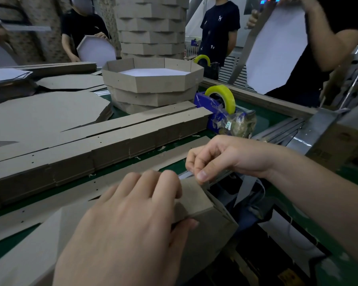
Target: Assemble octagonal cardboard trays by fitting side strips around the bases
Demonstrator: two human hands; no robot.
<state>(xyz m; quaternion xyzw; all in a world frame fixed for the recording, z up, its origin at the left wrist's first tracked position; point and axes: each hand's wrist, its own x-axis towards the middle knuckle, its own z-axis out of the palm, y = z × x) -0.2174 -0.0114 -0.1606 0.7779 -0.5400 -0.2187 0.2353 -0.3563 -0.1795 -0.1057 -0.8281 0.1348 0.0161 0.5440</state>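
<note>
A grey cardboard tray (203, 205) lies tilted at the table's near edge, its side strip folded round a corner. My left hand (128, 223) grips the strip's wall, fingers over the top edge and thumb on the outer face. My right hand (213, 159) pinches the strip's upper corner between thumb and forefinger. Long flat side strips (103, 139) lie in a stack across the table. Flat octagonal bases (43, 114) lie at the left. Three finished trays (151, 83) stand stacked in the middle.
A blue tape dispenser (221, 108) with a yellow roll stands right of the strips. A tall column of finished trays (151, 25) rises behind. Three people stand across the table, holding white sheets and a tray. A metal frame (318, 129) lies at right.
</note>
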